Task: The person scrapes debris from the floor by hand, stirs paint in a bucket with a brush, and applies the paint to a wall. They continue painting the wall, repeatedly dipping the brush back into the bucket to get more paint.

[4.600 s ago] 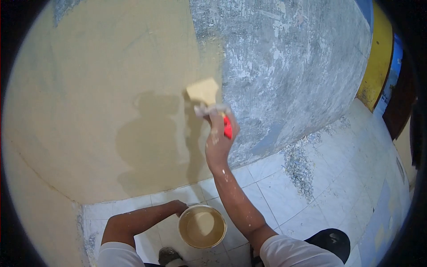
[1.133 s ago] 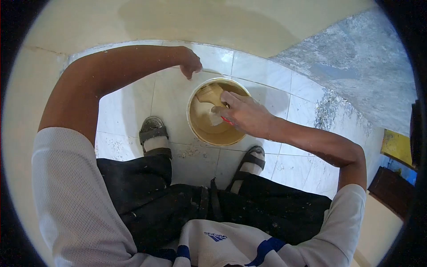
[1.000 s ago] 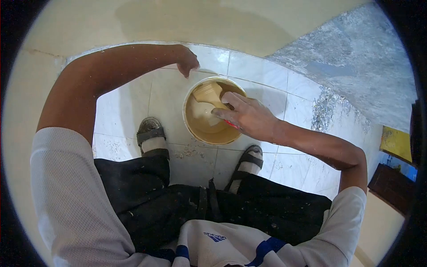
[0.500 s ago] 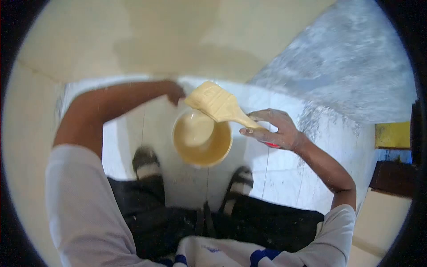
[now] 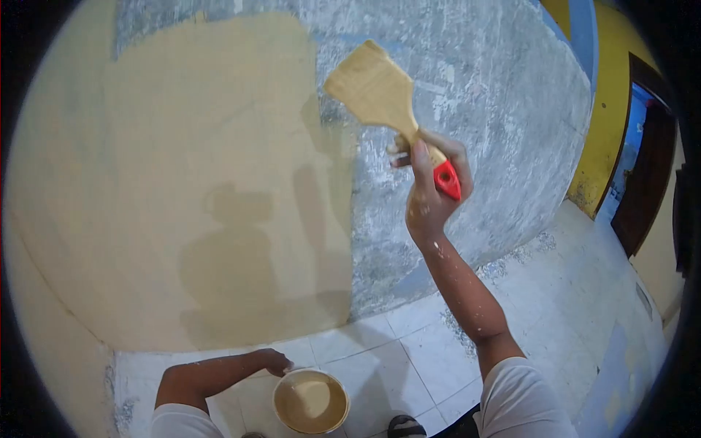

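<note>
My right hand (image 5: pixel 437 182) grips a wide paintbrush (image 5: pixel 376 84) by its red-tipped handle, the fingers wrapped round it. The brush is raised in front of the wall, and cream paint coats its head. Low in the view, my left hand (image 5: pixel 272 361) is closed at the rim of a round bucket (image 5: pixel 340 413). Cream paint (image 5: pixel 312 396) lies inside this bucket. How the left fingers hold the rim is partly hidden.
Cream paint covers the left of the wall (image 5: pixel 146 182); its right part (image 5: pixel 467 95) is bare, patchy grey. White floor tiles (image 5: pixel 387 365) lie below. A dark door (image 5: pixel 646 175) stands in a yellow wall (image 5: pixel 610 109) at right. Shadows fall across the painted part.
My right hand has lifted the paintbrush from over the bucket up towards the wall. The view has tilted upward, so the bucket and my left hand now appear lower.
</note>
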The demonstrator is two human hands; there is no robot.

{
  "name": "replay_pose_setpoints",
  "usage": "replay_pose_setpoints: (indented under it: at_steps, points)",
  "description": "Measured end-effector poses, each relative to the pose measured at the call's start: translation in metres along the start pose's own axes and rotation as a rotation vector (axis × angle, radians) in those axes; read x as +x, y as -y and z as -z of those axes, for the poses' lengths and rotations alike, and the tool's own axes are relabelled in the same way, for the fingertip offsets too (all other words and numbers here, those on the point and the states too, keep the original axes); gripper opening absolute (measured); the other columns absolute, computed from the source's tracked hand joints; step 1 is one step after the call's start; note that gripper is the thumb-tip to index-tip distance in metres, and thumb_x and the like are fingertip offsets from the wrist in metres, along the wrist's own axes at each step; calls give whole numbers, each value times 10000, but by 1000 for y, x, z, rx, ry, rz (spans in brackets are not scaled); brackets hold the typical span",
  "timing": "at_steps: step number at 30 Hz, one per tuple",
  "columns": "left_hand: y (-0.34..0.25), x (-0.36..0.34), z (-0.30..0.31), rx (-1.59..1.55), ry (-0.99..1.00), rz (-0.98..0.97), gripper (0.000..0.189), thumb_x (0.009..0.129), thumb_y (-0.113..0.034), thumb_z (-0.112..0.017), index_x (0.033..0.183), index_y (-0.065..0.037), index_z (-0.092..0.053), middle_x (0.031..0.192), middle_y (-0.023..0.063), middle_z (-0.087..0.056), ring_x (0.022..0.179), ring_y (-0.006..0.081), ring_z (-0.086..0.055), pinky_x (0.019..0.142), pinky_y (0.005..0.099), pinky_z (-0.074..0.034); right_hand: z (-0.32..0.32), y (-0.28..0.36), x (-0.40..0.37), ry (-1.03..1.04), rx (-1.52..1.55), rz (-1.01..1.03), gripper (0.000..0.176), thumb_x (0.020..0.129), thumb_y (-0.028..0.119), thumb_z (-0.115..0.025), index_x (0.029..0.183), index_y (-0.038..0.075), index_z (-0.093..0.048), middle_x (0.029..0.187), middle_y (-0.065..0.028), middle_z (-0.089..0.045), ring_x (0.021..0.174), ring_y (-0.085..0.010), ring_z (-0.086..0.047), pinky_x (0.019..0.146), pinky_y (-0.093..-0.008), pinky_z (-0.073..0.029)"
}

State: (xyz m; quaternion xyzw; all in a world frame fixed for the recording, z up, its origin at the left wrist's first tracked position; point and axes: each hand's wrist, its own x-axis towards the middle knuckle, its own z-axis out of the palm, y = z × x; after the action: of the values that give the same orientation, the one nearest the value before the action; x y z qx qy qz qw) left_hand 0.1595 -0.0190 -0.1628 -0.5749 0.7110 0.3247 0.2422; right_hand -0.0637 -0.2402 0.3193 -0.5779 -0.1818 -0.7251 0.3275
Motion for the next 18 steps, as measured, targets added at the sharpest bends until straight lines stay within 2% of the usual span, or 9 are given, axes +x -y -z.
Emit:
replay_pose_setpoints:
  at_steps: [2,7,15,18]
  points:
    - [0,0,5,-11,-74,-16,416,888,-397,-584,1175,-96,-553,1100,182,-655,1043,390,-620,880,479,-487,-15,-3,19,-110,54,-10,127,948,67,-582,1017,-38,-568,914,-181,-674,758,-220,-705,600,-315,-575]
    - [-6,-1,12,23,-79,-18,444,874,-380,-613,1228,-119,-554,1129,193,-649,1071,394,-615,889,494,-496,-47,-18,51,-234,171,-46,136,941,79,-606,1003,-32,-558,900,-163,-660,764,-227,-714,563,-282,-597]
    - [-17,-11,13,3,-16,-72,418,900,-377,-587,1218,-109,-552,1162,183,-645,1092,374,-612,898,499,-487,-82,-42,52,-287,177,-12,129,894,32,-665,942,-35,-566,918,-122,-645,795,-194,-709,608,-281,-619]
    - [-18,-18,11,-14,-30,-24,429,911,-402,-568,1229,-115,-543,1169,183,-643,1101,375,-608,905,498,-485,-87,-47,55,-281,160,21,138,889,34,-672,933,-25,-555,916,-124,-646,787,-188,-707,617,-279,-618]
